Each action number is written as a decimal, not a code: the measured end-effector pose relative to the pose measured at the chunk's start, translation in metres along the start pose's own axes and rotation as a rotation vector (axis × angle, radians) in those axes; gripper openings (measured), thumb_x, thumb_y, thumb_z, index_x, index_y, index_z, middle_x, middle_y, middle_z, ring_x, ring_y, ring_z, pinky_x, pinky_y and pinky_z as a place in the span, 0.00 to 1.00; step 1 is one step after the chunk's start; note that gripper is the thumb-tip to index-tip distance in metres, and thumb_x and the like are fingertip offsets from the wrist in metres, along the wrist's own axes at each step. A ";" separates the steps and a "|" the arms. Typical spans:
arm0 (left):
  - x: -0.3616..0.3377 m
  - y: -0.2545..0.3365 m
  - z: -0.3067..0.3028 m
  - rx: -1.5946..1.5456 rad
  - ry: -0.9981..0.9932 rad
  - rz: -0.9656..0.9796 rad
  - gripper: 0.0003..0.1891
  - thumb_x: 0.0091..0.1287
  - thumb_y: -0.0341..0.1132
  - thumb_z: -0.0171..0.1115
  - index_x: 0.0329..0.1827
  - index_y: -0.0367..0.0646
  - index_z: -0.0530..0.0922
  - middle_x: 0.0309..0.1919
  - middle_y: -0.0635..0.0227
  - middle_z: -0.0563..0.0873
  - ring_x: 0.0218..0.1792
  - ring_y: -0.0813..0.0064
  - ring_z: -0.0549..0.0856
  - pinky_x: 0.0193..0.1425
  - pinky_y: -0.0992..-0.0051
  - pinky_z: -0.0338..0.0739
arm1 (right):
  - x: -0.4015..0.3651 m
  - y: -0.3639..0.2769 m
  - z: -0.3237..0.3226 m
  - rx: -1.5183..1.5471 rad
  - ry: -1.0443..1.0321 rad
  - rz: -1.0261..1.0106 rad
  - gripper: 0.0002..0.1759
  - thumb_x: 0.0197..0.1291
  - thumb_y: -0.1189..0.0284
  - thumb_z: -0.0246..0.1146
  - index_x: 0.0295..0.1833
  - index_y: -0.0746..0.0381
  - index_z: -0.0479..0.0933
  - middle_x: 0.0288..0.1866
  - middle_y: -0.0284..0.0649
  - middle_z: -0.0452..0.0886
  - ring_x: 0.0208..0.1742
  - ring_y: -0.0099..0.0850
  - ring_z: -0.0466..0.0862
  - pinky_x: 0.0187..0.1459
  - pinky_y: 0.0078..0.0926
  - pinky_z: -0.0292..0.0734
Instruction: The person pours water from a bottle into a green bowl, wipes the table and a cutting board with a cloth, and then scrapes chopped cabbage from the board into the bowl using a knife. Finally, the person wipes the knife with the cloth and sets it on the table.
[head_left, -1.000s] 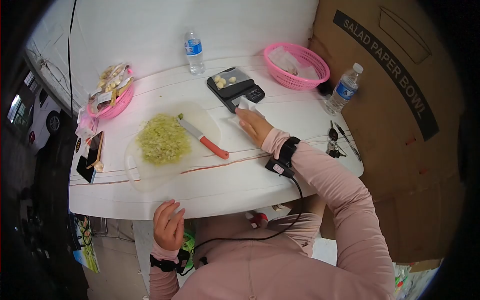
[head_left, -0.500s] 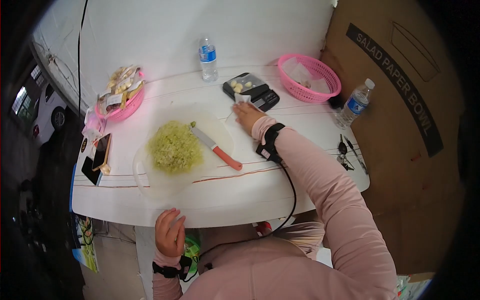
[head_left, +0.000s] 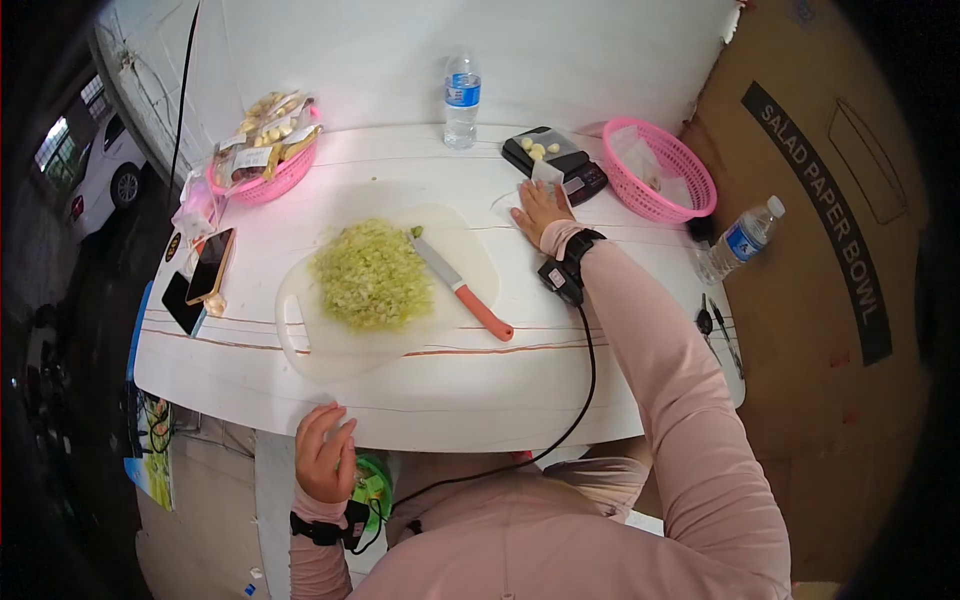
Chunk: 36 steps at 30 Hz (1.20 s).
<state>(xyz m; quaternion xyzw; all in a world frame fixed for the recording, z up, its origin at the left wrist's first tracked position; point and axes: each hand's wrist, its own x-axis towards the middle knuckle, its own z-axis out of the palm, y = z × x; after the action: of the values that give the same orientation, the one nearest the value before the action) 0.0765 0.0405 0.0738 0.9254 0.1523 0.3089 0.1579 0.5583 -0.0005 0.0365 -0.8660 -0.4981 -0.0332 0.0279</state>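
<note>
Two phones [head_left: 211,266] overlap; keys [head_left: 705,322] lie near a cardboard box [head_left: 800,400].

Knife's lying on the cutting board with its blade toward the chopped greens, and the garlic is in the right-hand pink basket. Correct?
Not quite: the garlic sits on the black scale, not in the right-hand pink basket, as the head view shows. The knife part is right.

Counting 2 pink baskets [head_left: 275,183] [head_left: 648,200], 2 water bottles [head_left: 461,105] [head_left: 741,240], 2 phones [head_left: 211,266] [head_left: 181,302]. Also 1 knife [head_left: 462,288], 1 cutting board [head_left: 461,232], 1 heap of chopped greens [head_left: 372,275], 1 black scale [head_left: 583,182], 1 green container [head_left: 372,485], 1 white car [head_left: 105,180]. Seeing at least 3 pale cloves [head_left: 538,150], too small for exact count.
</note>
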 end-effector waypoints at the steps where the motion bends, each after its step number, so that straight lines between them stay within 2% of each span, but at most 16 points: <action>1: -0.002 -0.002 0.001 0.005 0.018 -0.004 0.11 0.53 0.21 0.55 0.39 0.33 0.78 0.44 0.55 0.79 0.49 0.53 0.77 0.55 0.60 0.71 | 0.000 -0.005 -0.001 0.034 0.009 0.039 0.37 0.65 0.49 0.40 0.70 0.65 0.49 0.73 0.46 0.50 0.75 0.38 0.46 0.72 0.42 0.34; 5: -0.001 -0.004 0.002 -0.001 -0.017 -0.035 0.11 0.53 0.21 0.56 0.39 0.34 0.78 0.44 0.55 0.79 0.49 0.53 0.77 0.55 0.60 0.70 | 0.010 -0.013 0.001 0.027 0.010 0.023 0.38 0.64 0.49 0.40 0.70 0.67 0.49 0.72 0.49 0.51 0.74 0.41 0.49 0.72 0.42 0.37; 6: 0.002 -0.004 0.003 0.000 -0.020 -0.023 0.11 0.52 0.21 0.56 0.39 0.33 0.78 0.44 0.55 0.79 0.49 0.53 0.77 0.55 0.59 0.71 | 0.014 -0.016 0.004 0.046 0.060 -0.002 0.34 0.66 0.53 0.41 0.69 0.66 0.51 0.71 0.48 0.53 0.72 0.43 0.53 0.70 0.42 0.44; 7: 0.004 -0.005 0.003 0.002 -0.022 -0.011 0.11 0.52 0.21 0.56 0.39 0.33 0.78 0.44 0.55 0.79 0.49 0.53 0.77 0.55 0.59 0.71 | 0.023 -0.014 0.008 0.046 0.057 -0.006 0.34 0.66 0.53 0.41 0.69 0.66 0.51 0.71 0.48 0.53 0.72 0.43 0.53 0.70 0.42 0.44; 9: 0.006 -0.007 0.004 0.001 -0.008 -0.016 0.11 0.52 0.21 0.56 0.39 0.33 0.78 0.44 0.55 0.79 0.48 0.53 0.77 0.55 0.59 0.71 | 0.046 -0.008 0.018 0.139 0.006 -0.038 0.29 0.66 0.58 0.42 0.68 0.64 0.54 0.70 0.48 0.55 0.71 0.45 0.56 0.68 0.43 0.52; 10: 0.006 -0.008 0.004 -0.003 0.010 -0.012 0.11 0.51 0.21 0.56 0.39 0.33 0.78 0.43 0.55 0.79 0.48 0.53 0.77 0.56 0.58 0.71 | 0.054 -0.004 0.026 0.248 0.061 -0.072 0.26 0.66 0.62 0.42 0.66 0.62 0.57 0.69 0.48 0.57 0.70 0.47 0.57 0.67 0.43 0.54; 13: 0.004 -0.014 0.006 0.015 0.039 -0.037 0.11 0.51 0.21 0.55 0.39 0.33 0.78 0.43 0.55 0.78 0.48 0.53 0.78 0.55 0.57 0.71 | 0.078 -0.011 0.026 0.319 0.037 -0.150 0.24 0.66 0.65 0.43 0.66 0.61 0.59 0.68 0.48 0.59 0.69 0.49 0.57 0.68 0.40 0.53; 14: 0.004 -0.015 0.007 0.017 0.044 -0.038 0.11 0.51 0.21 0.55 0.39 0.33 0.78 0.43 0.55 0.78 0.48 0.53 0.78 0.55 0.57 0.71 | 0.085 -0.015 0.026 0.409 -0.020 -0.111 0.25 0.66 0.68 0.46 0.68 0.57 0.58 0.70 0.45 0.58 0.72 0.44 0.54 0.70 0.31 0.47; 18: 0.001 -0.015 0.008 0.012 0.068 -0.077 0.11 0.52 0.21 0.55 0.39 0.33 0.78 0.42 0.55 0.78 0.48 0.53 0.77 0.56 0.57 0.71 | 0.104 -0.038 0.021 0.696 -0.134 -0.226 0.24 0.65 0.74 0.46 0.68 0.54 0.61 0.70 0.43 0.60 0.73 0.38 0.52 0.70 0.26 0.44; 19: 0.001 -0.015 0.008 0.002 0.061 -0.075 0.10 0.52 0.21 0.55 0.38 0.33 0.78 0.42 0.55 0.78 0.48 0.53 0.77 0.56 0.58 0.71 | 0.102 -0.039 0.019 0.702 -0.135 -0.226 0.24 0.65 0.74 0.46 0.68 0.54 0.61 0.70 0.43 0.60 0.73 0.38 0.52 0.70 0.26 0.44; 23: -0.002 -0.011 0.007 -0.013 0.053 -0.124 0.10 0.54 0.20 0.54 0.38 0.34 0.78 0.43 0.55 0.79 0.49 0.54 0.77 0.57 0.59 0.70 | 0.085 -0.036 0.008 0.537 -0.287 -0.468 0.26 0.64 0.77 0.46 0.69 0.55 0.59 0.72 0.38 0.56 0.75 0.36 0.48 0.71 0.25 0.39; 25: -0.007 -0.012 0.005 -0.017 0.062 -0.121 0.10 0.54 0.20 0.53 0.38 0.34 0.78 0.43 0.56 0.79 0.49 0.54 0.77 0.57 0.60 0.70 | 0.053 -0.034 0.002 0.818 -0.384 -0.541 0.27 0.64 0.78 0.45 0.70 0.57 0.57 0.73 0.35 0.54 0.75 0.34 0.46 0.71 0.26 0.37; 26: -0.009 -0.012 0.003 -0.017 0.058 -0.128 0.10 0.54 0.20 0.53 0.38 0.34 0.78 0.43 0.56 0.79 0.49 0.54 0.77 0.57 0.60 0.70 | 0.040 -0.031 -0.001 0.815 -0.380 -0.582 0.27 0.64 0.78 0.45 0.70 0.59 0.57 0.74 0.34 0.53 0.75 0.33 0.45 0.72 0.27 0.36; 29: -0.015 -0.011 -0.001 0.009 0.051 -0.111 0.10 0.54 0.21 0.54 0.39 0.33 0.78 0.43 0.55 0.78 0.48 0.53 0.77 0.55 0.58 0.71 | 0.002 -0.026 -0.002 0.762 -0.279 -0.559 0.28 0.62 0.80 0.46 0.69 0.56 0.59 0.72 0.33 0.56 0.75 0.33 0.48 0.71 0.25 0.39; 30: -0.018 -0.010 -0.001 0.012 0.059 -0.116 0.11 0.54 0.21 0.54 0.40 0.33 0.78 0.43 0.55 0.78 0.48 0.53 0.77 0.55 0.58 0.71 | -0.009 -0.025 -0.002 0.839 -0.279 -0.567 0.28 0.63 0.80 0.45 0.69 0.56 0.58 0.72 0.34 0.57 0.75 0.33 0.48 0.71 0.28 0.39; 36: -0.023 0.001 -0.001 -0.022 0.078 -0.110 0.10 0.54 0.21 0.53 0.38 0.33 0.79 0.42 0.55 0.79 0.47 0.54 0.78 0.55 0.59 0.71 | -0.079 -0.026 -0.028 0.770 -0.300 -0.509 0.27 0.65 0.77 0.44 0.70 0.58 0.56 0.73 0.34 0.54 0.75 0.34 0.45 0.72 0.31 0.37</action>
<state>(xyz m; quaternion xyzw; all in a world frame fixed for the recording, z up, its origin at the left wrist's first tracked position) 0.0583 0.0305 0.0629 0.9012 0.2056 0.3371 0.1787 0.4956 -0.0575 0.0580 -0.6387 -0.6687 0.2729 0.2655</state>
